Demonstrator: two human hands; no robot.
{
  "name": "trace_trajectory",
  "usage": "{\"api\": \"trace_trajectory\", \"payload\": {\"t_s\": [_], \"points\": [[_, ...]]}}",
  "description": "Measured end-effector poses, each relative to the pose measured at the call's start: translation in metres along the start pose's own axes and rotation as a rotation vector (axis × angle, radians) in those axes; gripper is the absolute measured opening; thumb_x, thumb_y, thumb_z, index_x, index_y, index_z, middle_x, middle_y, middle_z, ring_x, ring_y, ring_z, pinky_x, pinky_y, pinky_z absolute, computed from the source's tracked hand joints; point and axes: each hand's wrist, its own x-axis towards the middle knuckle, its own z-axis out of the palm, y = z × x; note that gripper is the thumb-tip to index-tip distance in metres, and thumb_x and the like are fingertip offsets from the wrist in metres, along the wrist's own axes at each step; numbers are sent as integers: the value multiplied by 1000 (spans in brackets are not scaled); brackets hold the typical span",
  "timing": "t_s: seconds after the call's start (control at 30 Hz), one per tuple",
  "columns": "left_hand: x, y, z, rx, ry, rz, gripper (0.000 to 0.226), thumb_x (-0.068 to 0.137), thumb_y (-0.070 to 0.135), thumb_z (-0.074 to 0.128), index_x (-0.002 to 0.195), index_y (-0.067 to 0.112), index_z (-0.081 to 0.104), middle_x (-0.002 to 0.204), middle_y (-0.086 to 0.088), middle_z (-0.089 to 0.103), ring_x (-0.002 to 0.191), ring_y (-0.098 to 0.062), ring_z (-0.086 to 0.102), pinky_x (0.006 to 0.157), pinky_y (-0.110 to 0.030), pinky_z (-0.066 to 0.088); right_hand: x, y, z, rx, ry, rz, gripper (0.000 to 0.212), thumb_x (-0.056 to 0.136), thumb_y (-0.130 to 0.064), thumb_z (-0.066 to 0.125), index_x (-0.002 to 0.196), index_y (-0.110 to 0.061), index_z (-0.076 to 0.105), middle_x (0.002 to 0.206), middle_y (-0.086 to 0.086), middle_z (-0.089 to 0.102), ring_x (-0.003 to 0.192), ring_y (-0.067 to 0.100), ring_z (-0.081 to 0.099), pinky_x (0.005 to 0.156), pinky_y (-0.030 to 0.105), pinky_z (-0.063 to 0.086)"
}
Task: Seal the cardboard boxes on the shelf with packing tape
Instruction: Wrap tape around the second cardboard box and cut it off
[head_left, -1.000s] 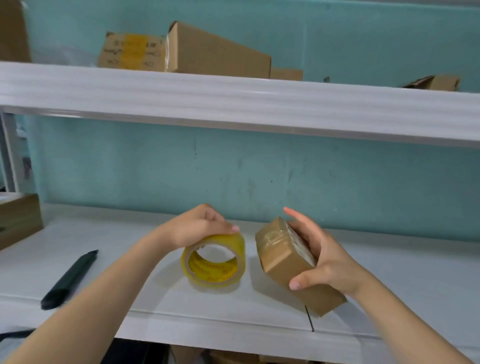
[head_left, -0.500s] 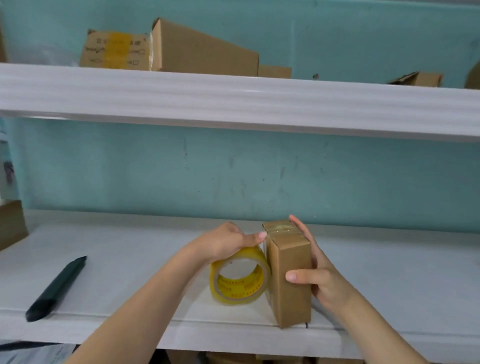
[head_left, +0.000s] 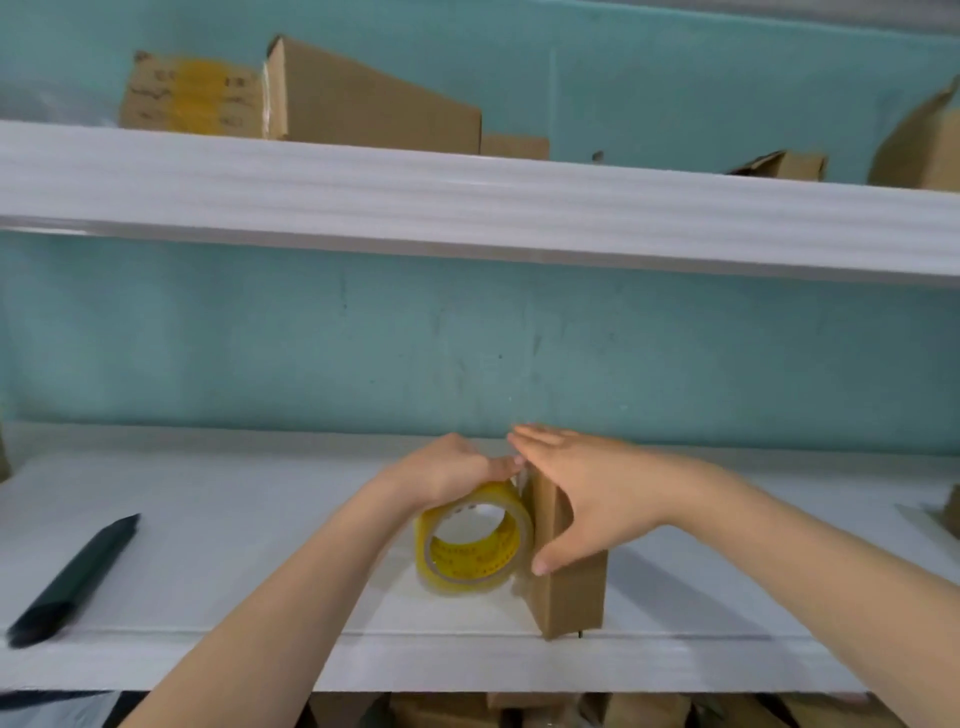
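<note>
A small brown cardboard box (head_left: 571, 597) stands upright near the front edge of the white lower shelf (head_left: 260, 519). My right hand (head_left: 582, 493) lies over the box's top, fingers spread flat, thumb pressed on its front face. A yellow roll of packing tape (head_left: 475, 545) stands on edge, touching the box's left side. My left hand (head_left: 452, 470) grips the roll from above, its fingertips at the box's top left edge. The box's top is hidden under my right hand.
A dark pen-shaped tool (head_left: 72, 582) lies at the shelf's front left. Several cardboard boxes (head_left: 363, 104) sit on the upper shelf (head_left: 467, 208). Another box corner (head_left: 950, 512) shows at the right edge. More boxes (head_left: 519, 712) sit below the shelf.
The box went from tilted to upright. The tape roll moved right against it. My right hand shifted from the box's back onto its top.
</note>
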Motion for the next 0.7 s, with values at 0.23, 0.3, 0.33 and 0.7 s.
{"api": "trace_trajectory", "payload": {"t_s": [0.23,0.3,0.33,0.7], "points": [[-23,-33,-4,-676,-306,122,33,76,33,58,58,7,67,47,-11,62,46,-19,61,54,-25,50,9,12,5,124,47,38,129,47,-42,89,148,-28,9,144,0,29,133,15,25,103,14,22],[-30,-46,-5,-866,-426,137,31,73,31,61,74,2,68,52,-16,65,59,-27,67,65,-31,54,4,18,10,209,102,8,130,45,-40,91,147,-31,11,145,-4,29,131,8,25,95,4,17],[-32,-49,-5,-931,-467,150,34,68,34,69,76,1,68,53,-17,65,61,-29,68,67,-32,54,1,23,13,266,140,0,128,44,-38,91,146,-34,13,144,-7,30,129,3,27,94,1,17],[-28,-58,-48,8,-54,14,64,67,72,62,40,16,43,34,-3,42,31,-18,40,38,-15,34,-11,36,58,843,537,38,94,31,-43,91,114,-60,49,122,-17,54,109,-5,53,90,9,41]]}}
